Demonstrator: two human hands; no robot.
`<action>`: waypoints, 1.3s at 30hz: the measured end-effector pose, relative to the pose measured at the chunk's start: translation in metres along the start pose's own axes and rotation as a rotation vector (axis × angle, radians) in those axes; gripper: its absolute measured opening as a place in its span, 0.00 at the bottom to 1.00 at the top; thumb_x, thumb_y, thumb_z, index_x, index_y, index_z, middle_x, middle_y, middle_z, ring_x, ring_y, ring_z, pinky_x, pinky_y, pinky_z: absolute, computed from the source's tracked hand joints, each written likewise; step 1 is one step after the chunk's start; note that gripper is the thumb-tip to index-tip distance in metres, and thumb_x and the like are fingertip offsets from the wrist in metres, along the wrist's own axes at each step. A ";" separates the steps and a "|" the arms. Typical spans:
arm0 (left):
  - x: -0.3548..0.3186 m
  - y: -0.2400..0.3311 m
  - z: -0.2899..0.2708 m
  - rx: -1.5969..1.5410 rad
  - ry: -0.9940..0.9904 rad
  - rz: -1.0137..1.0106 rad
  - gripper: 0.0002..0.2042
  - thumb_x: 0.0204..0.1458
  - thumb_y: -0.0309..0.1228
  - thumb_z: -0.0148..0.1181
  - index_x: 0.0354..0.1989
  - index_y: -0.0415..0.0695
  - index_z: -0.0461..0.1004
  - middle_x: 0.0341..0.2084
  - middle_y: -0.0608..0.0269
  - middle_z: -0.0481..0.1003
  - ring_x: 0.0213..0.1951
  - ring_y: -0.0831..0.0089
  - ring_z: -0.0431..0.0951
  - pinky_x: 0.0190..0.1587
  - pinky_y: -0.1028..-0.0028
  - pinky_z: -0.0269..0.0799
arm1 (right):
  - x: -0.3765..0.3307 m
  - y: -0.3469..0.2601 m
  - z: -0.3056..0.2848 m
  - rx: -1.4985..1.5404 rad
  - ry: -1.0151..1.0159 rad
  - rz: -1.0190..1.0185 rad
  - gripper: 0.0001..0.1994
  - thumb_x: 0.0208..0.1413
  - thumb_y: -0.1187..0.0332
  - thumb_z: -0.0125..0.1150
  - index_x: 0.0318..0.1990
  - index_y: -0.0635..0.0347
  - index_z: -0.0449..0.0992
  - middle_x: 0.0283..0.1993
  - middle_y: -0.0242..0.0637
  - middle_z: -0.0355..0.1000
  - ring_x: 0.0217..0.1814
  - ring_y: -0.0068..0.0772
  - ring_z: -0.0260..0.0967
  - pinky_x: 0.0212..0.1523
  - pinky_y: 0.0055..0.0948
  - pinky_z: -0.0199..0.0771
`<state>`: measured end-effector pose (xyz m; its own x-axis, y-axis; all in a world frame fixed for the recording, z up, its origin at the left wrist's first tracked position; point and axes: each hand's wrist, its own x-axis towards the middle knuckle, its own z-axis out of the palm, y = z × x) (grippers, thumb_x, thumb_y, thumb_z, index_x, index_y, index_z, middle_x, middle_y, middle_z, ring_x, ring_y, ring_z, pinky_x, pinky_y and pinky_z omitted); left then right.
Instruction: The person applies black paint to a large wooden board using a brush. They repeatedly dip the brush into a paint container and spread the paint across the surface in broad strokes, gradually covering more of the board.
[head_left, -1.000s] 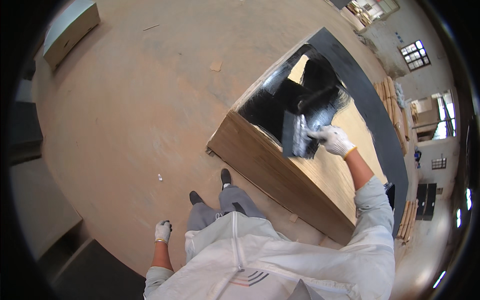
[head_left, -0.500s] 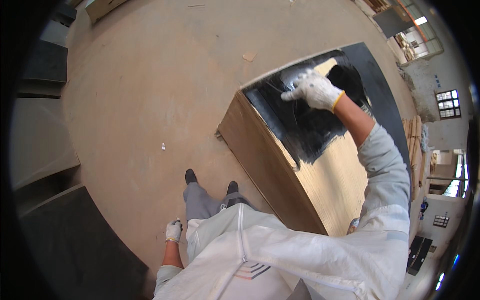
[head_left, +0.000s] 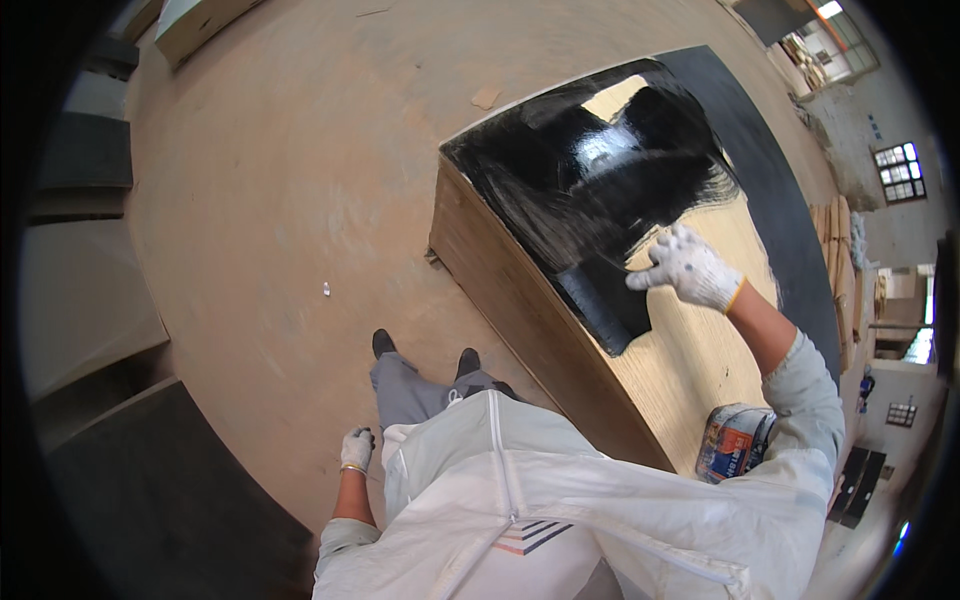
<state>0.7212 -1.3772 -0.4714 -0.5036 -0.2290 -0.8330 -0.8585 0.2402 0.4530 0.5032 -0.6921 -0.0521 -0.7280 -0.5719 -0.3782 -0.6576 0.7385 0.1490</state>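
the right hand holds closed a wide black brush, its long axis toward 7 o'clock on the wooden panel; the left hand hangs empty, half-curled, far away.

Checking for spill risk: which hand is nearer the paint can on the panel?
Right. The right hand works on the panel above the paint can; the left hand hangs by the person's side, across the body from it.

A printed round paint tin is set on the near right of the tall stack of wooden boards; the gloved right hand is placed farther up on it.
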 end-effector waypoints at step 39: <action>-0.208 0.578 0.115 1.319 -0.560 1.638 0.32 0.59 0.45 0.64 0.70 0.46 0.66 0.54 0.46 0.80 0.44 0.44 0.86 0.45 0.48 0.82 | 0.240 -0.177 0.003 1.936 1.329 1.404 0.31 0.68 0.79 0.59 0.78 0.69 0.62 0.77 0.45 0.68 0.67 0.29 0.73 0.66 0.27 0.73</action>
<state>0.3406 -1.0818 -0.0729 -0.2353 0.9630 -0.1314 0.8530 0.2694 0.4469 0.4456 -0.9588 -0.1716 -0.4993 0.7931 -0.3490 0.1209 -0.3351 -0.9344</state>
